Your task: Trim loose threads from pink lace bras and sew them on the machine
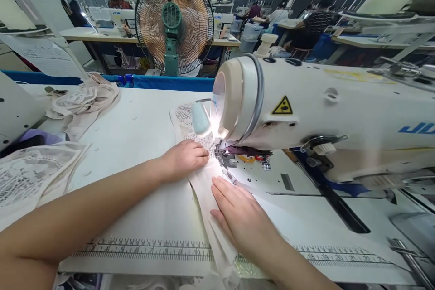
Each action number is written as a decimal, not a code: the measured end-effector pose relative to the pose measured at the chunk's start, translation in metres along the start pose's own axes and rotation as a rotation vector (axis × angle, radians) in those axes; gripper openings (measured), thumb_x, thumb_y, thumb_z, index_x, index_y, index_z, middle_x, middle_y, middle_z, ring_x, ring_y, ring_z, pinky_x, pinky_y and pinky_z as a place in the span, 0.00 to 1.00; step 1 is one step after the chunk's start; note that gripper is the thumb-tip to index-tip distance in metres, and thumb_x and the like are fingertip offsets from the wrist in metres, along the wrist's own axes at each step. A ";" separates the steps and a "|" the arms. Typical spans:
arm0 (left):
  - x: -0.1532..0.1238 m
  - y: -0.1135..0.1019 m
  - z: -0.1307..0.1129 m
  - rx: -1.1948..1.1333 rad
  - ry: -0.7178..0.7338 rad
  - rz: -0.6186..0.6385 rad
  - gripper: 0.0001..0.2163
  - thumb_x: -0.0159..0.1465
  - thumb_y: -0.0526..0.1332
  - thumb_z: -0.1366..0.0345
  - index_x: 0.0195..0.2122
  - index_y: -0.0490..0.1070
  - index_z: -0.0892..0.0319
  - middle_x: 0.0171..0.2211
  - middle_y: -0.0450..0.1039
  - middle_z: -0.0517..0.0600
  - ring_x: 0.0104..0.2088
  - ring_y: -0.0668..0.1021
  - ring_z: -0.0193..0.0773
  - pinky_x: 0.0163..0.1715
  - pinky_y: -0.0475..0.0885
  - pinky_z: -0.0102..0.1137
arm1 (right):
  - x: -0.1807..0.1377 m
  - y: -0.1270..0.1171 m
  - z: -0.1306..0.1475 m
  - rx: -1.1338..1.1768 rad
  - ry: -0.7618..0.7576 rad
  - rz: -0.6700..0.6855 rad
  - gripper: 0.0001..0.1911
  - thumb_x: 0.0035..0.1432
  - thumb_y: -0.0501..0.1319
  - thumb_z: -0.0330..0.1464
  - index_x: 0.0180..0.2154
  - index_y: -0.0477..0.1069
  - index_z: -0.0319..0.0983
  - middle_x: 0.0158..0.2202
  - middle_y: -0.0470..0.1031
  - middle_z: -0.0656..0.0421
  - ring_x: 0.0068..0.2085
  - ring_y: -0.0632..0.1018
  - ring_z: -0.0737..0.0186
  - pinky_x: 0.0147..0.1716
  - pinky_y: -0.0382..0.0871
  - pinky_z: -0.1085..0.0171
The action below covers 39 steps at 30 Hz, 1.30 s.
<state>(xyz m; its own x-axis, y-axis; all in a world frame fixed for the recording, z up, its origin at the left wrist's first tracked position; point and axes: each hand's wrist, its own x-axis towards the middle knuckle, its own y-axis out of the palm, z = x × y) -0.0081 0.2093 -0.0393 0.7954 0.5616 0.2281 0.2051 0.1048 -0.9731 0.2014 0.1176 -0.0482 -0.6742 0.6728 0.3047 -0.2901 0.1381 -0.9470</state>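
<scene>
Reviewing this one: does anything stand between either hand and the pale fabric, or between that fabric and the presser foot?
Nothing visible does. The left hand and right hand both rest on the pale fabric, which runs up to the presser foot unobstructed.

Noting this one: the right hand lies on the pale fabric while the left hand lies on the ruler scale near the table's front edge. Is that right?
Not quite: the left hand is not on the ruler scale; the head view shows it on the pale fabric too, close by the presser foot. The right hand does lie on the fabric.
</scene>
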 end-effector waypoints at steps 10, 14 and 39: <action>-0.012 0.003 -0.070 0.058 -0.040 -0.092 0.15 0.63 0.51 0.64 0.44 0.68 0.71 0.44 0.72 0.63 0.46 0.72 0.48 0.46 0.69 0.39 | -0.007 -0.017 -0.005 -0.029 -0.045 -0.180 0.18 0.62 0.46 0.29 0.44 0.72 0.30 0.45 0.76 0.47 0.47 0.75 0.53 0.42 0.74 0.55; -0.015 0.002 -0.074 0.126 -0.061 0.009 0.22 0.62 0.53 0.59 0.51 0.64 0.73 0.52 0.67 0.65 0.52 0.69 0.52 0.53 0.63 0.40 | -0.021 -0.017 -0.014 0.035 -0.023 -0.245 0.15 0.61 0.49 0.28 0.43 0.71 0.31 0.43 0.76 0.47 0.47 0.75 0.55 0.44 0.73 0.57; -0.022 -0.005 -0.093 -0.039 -0.007 0.139 0.26 0.62 0.53 0.55 0.55 0.62 0.71 0.57 0.60 0.66 0.57 0.64 0.55 0.55 0.62 0.46 | -0.038 -0.007 -0.025 0.185 0.040 -0.274 0.14 0.58 0.52 0.23 0.45 0.67 0.34 0.43 0.72 0.49 0.47 0.71 0.56 0.44 0.71 0.56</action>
<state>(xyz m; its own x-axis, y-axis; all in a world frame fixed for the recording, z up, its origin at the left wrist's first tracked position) 0.0266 0.1208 -0.0363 0.8137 0.5742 0.0907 0.1149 -0.0060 -0.9934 0.2464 0.1096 -0.0554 -0.5281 0.6571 0.5379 -0.5780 0.1859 -0.7946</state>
